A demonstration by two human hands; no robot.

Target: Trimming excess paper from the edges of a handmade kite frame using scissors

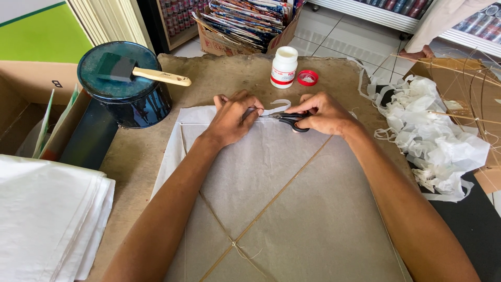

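Note:
A white paper kite sheet (282, 198) with thin bamboo sticks crossed under it lies on the brown worktable (130, 156). My left hand (234, 116) presses down on the sheet's far edge, fingers curled on the paper. My right hand (322, 112) grips small black scissors (288, 119) whose blades point left along that far edge, toward my left hand. A curled white paper strip (276, 107) rises from the edge between the two hands.
A white glue bottle (284, 67) and its red cap (307, 78) stand beyond the hands. A dark round tin (125, 86) with a foam brush (141, 73) is at the left. White paper scraps (438, 141) pile at the right; a stack of white sheets (47, 214) lies at lower left.

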